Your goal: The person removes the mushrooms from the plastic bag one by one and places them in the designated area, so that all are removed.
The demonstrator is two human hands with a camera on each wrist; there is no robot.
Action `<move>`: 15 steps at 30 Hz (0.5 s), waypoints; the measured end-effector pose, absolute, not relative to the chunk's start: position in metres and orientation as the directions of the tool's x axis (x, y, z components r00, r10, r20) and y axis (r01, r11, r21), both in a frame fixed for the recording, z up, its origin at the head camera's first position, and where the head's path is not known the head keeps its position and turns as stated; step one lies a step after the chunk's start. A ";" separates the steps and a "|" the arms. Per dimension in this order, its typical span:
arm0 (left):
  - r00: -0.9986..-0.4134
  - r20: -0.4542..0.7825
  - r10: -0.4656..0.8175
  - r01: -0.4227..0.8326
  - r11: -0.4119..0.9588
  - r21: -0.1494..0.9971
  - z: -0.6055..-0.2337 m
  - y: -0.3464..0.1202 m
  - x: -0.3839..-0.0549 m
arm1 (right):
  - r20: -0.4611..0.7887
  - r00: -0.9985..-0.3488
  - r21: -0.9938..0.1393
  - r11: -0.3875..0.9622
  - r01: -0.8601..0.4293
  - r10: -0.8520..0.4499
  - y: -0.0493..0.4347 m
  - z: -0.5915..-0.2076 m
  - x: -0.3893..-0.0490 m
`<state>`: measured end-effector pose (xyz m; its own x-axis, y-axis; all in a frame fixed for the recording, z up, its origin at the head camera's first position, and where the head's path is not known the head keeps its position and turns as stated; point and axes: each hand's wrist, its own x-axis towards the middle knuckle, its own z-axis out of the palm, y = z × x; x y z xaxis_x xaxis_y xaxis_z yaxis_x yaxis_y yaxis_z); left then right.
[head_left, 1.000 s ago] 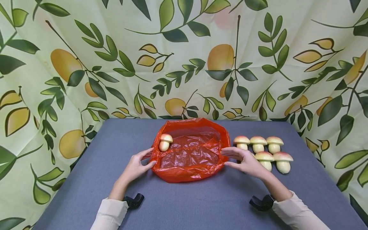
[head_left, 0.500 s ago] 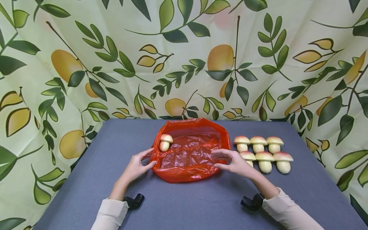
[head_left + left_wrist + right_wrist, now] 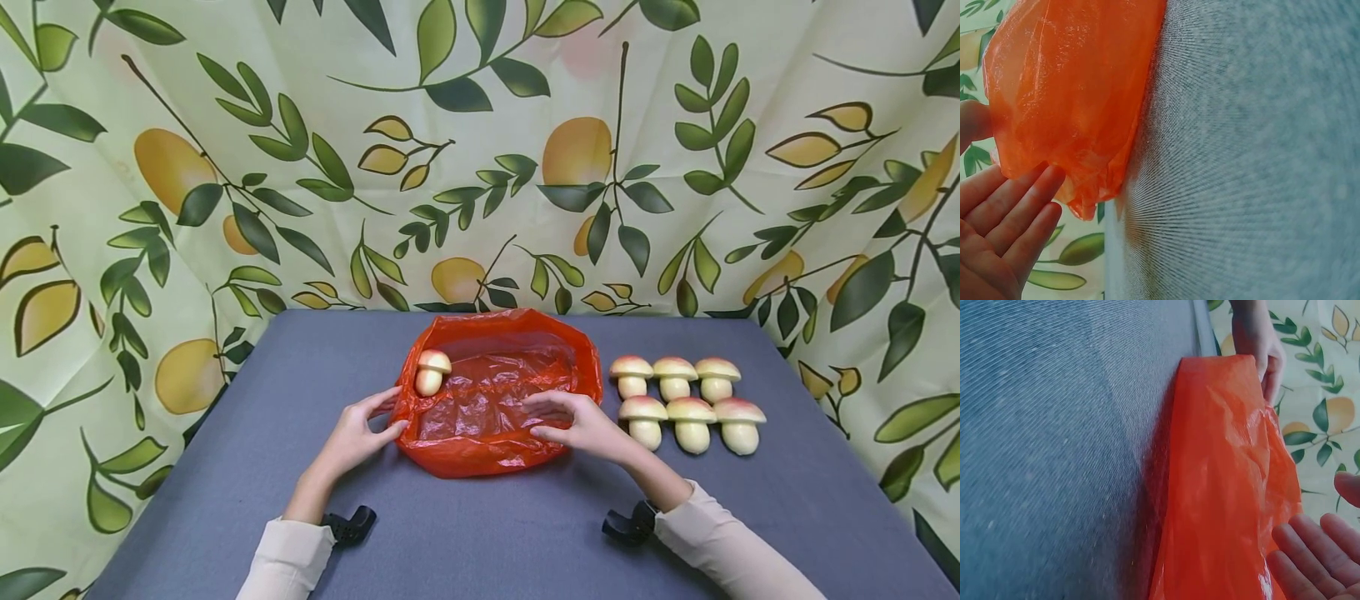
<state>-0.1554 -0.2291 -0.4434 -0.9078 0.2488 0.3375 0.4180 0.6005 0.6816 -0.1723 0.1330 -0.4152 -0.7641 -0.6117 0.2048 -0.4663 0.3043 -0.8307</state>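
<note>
A red plastic bag lies on the table with its mouth spread wide. Inside, by its left side, is a toy mushroom with a cream stem and a red-tinged cap. At the bag's left side, the left hand touches the plastic; its fingers are fairly straight and apart from the thumb. Over the front right part of the mouth hovers the right hand, fingers extended and holding nothing. The right wrist view shows those straight fingers beside the orange-red plastic. In the left wrist view, fingers reach to the bag's surface.
Right of the bag, several similar mushrooms lie in two rows, near the right forearm. A grey-blue cloth covers the table. Behind and at the sides hangs a curtain printed with leaves and fruit.
The right hand has moved left from the bag's right rim to over its mouth, uncovering the front-left mushroom of the rows. The left hand and bag have stayed in place.
</note>
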 end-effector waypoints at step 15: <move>-0.911 0.333 0.243 0.411 0.594 0.691 -0.444 -0.228 -0.156 | 0.222 -0.744 -0.833 0.274 -0.481 -0.630 0.103 -0.420 -0.182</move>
